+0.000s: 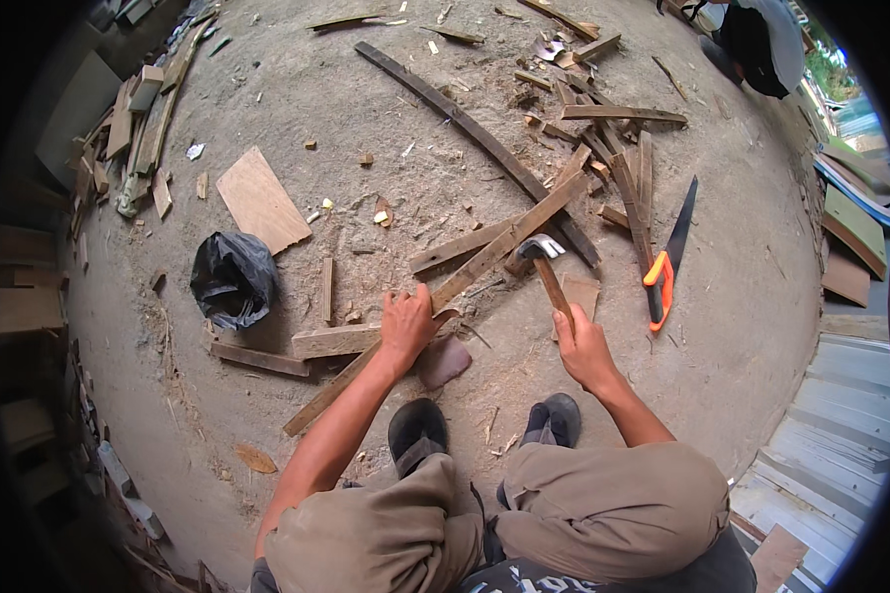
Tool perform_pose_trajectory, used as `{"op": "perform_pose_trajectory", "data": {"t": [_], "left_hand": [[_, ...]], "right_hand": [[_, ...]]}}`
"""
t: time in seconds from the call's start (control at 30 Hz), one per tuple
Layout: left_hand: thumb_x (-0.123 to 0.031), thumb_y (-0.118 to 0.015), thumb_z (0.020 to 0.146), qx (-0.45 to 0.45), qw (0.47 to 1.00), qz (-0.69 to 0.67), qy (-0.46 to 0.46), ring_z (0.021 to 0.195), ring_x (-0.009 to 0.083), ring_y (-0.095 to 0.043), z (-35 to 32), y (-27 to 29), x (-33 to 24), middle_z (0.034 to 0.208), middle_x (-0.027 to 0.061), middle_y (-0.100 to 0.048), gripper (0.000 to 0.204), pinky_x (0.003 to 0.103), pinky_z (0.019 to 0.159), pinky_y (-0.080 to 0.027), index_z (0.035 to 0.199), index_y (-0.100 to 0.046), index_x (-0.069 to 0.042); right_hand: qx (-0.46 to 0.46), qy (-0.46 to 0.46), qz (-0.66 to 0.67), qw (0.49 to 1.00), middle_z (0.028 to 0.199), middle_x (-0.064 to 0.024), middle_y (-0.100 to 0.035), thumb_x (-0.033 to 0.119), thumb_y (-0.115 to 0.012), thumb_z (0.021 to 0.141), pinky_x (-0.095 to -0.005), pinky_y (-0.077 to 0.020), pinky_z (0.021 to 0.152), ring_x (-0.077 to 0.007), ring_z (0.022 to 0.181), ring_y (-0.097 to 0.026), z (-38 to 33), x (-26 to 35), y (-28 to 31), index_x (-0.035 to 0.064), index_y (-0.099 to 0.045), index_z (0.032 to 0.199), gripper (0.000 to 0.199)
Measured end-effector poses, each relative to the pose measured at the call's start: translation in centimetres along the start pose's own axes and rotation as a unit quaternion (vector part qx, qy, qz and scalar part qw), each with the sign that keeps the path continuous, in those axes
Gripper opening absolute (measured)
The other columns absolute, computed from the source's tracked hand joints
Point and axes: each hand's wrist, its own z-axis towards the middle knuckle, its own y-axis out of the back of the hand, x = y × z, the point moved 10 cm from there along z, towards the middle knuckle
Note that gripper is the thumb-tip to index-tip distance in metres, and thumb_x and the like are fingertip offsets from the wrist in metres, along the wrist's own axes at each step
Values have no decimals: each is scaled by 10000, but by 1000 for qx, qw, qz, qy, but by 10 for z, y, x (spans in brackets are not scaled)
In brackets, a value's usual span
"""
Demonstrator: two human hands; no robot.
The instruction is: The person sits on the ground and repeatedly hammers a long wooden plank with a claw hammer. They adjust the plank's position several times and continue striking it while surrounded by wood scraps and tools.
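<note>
A long, narrow wooden strip (501, 245) runs slantwise across the ground in front of me, from near my left foot up to the far right. My left hand (406, 324) grips it around its middle, fingers curled over the wood. In my right hand (585, 350) is a claw hammer (552, 285), held by its wooden handle. The hammer's head lies close beside the strip's right side; whether it touches the wood I cannot tell. Under the strip, near my left hand, sits a short wooden block (328, 341). A flat reddish stone (445, 363) is just right of that hand.
At the right lies a handsaw (678, 232) with an orange handle, beside a pile of wood scraps (618, 148). A dark beam (465, 124) stretches beyond the strip. To the left are a black plastic bag (232, 280) and a plywood piece (263, 201). Another person (758, 44) is at the far right.
</note>
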Motion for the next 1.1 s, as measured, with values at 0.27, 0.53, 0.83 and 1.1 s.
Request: {"op": "perform_pose_trajectory", "data": {"t": [0.27, 0.53, 0.83, 1.1], "left_hand": [[-563, -730, 852, 0, 1000, 4, 3, 760, 372, -689, -2, 4, -4, 727, 199, -686, 578, 442, 856, -436, 945, -571, -15], [-546, -726, 852, 29, 999, -16, 27, 841, 358, -687, 0, -7, 7, 756, 184, -700, 539, 460, 870, -437, 924, -578, -33], [-503, -749, 848, 29, 999, -30, 20, 920, 357, -658, 6, -3, 2, 775, 177, -698, 520, 456, 835, -421, 917, -592, -12], [-506, -742, 858, 16, 999, -27, 40, 877, 361, -634, 0, -2, 8, 782, 184, -682, 511, 452, 836, -424, 861, -599, -15]], "right_hand": [[-125, 77, 76, 986, 681, -215, -598, 294, -487, 1070, -436, -454, 571, -384, 643, -654, 34, 47, 44, 7, -531, 1079, 291], [-42, 23, 27, 998, 674, -182, -582, 309, -487, 1072, -420, -448, 565, -304, 596, -629, 8, 11, 21, 7, -545, 1060, 308], [-34, 63, -39, 997, 641, -173, -580, 328, -461, 1078, -409, -446, 570, -315, 595, -621, 49, -9, -3, 18, -526, 1108, 318], [-84, 73, 102, 988, 621, -84, -523, 337, -493, 1076, -333, -415, 542, -118, 586, -508, 36, 59, 42, -8, -555, 1039, 353]]}}
